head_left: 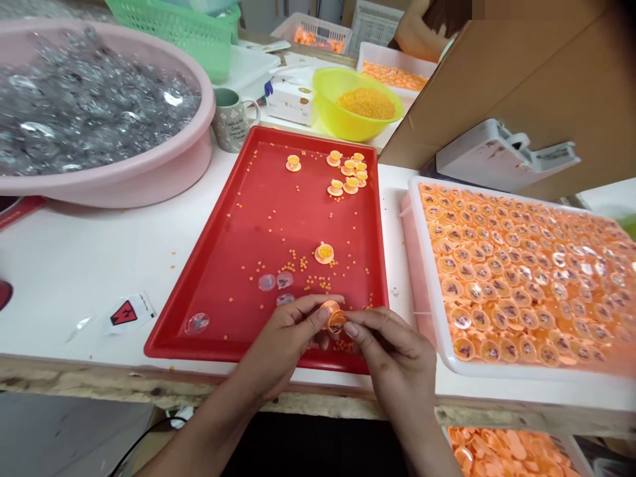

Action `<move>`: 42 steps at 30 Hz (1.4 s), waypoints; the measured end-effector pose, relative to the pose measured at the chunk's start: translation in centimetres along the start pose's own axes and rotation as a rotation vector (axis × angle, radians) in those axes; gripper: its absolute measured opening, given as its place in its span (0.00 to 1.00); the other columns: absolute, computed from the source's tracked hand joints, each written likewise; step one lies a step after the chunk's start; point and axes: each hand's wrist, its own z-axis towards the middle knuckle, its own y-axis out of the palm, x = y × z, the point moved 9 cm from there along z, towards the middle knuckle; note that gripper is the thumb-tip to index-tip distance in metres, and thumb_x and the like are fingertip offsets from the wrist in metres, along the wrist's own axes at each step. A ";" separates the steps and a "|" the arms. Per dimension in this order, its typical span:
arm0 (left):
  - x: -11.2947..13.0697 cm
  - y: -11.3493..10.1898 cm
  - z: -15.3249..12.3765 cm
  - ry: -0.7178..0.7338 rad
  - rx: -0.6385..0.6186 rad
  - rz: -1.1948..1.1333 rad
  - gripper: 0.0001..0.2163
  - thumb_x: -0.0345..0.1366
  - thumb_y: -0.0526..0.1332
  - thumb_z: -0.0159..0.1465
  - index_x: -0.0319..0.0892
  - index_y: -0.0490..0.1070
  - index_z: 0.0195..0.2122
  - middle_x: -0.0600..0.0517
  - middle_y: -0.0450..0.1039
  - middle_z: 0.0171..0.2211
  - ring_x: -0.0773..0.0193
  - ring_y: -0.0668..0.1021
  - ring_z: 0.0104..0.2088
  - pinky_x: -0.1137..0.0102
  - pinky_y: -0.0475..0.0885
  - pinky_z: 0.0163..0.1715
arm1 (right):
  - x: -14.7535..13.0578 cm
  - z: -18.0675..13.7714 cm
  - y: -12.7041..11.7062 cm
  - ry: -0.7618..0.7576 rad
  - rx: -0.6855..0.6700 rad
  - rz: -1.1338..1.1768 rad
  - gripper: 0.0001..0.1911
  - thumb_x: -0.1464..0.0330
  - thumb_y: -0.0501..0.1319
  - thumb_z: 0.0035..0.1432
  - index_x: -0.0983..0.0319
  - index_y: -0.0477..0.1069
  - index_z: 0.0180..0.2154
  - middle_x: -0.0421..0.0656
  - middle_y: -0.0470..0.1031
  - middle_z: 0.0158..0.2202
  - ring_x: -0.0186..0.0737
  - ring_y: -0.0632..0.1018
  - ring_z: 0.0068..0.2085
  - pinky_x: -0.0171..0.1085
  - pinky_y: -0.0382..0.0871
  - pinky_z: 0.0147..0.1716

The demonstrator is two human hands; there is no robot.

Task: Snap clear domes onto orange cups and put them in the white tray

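Observation:
Above the near end of a red tray (238, 265), my left hand (303, 321) pinches a small orange toy teacup (336, 320) with a saucer. My right hand (392, 348) closes on the cup's right side with thumb and forefinger. The cup's opening faces me, and a dark print shows in it. Another toy teacup (324, 252), filled with orange bits, sits on the tray just beyond my hands. Clear printed discs (284, 280) lie left of them, among scattered orange bits (303, 264). Several filled teacups (350, 185) stand at the tray's far right, and one teacup (293, 163) stands apart.
A pink tub (199, 152) of clear plastic pieces stands left. Right is a bin (432, 318) of orange printed pieces beside a cardboard panel (497, 86). Behind are a mug (231, 122), a white box (289, 101) and a yellow bowl (328, 109). Another person's arm (422, 33) shows at the back.

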 end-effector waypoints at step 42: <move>0.2 -0.8 0.0 0.153 0.268 0.268 0.10 0.32 0.58 0.62 0.41 0.80 0.39 0.51 0.81 0.33 0.61 0.80 0.35 0.69 0.77 0.35 | -0.7 -1.5 1.5 -0.294 0.099 -0.461 0.02 0.71 0.64 0.56 0.59 0.75 0.31 0.39 0.76 0.27 0.35 0.76 0.27 0.33 0.70 0.27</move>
